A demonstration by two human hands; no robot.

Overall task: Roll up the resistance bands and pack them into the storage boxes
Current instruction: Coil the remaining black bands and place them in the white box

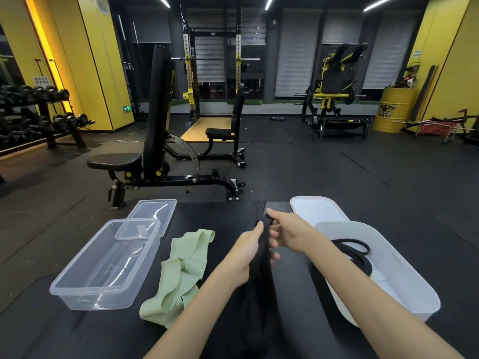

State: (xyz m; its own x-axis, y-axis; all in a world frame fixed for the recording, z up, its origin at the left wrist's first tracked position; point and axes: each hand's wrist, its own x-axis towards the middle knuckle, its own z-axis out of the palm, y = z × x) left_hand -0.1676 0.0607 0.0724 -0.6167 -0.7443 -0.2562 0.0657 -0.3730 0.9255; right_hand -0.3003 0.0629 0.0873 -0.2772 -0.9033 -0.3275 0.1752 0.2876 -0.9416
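Observation:
A wide black resistance band [260, 275] hangs between both hands over the dark mat. My left hand [246, 251] grips its middle part. My right hand [286, 233] pinches its top end just above the left. A pale green band [181, 275] lies crumpled on the mat to the left of my arms. A clear plastic box [77, 277] stands open further left, with nothing in it. On the right, a white box [404, 275] holds a thin black loop band [356, 251].
The clear lid [155, 211] lies behind the clear box, and the white lid [315, 208] behind the white box. An adjustable weight bench [153, 161] stands just past the mat. Dumbbell racks line the left wall.

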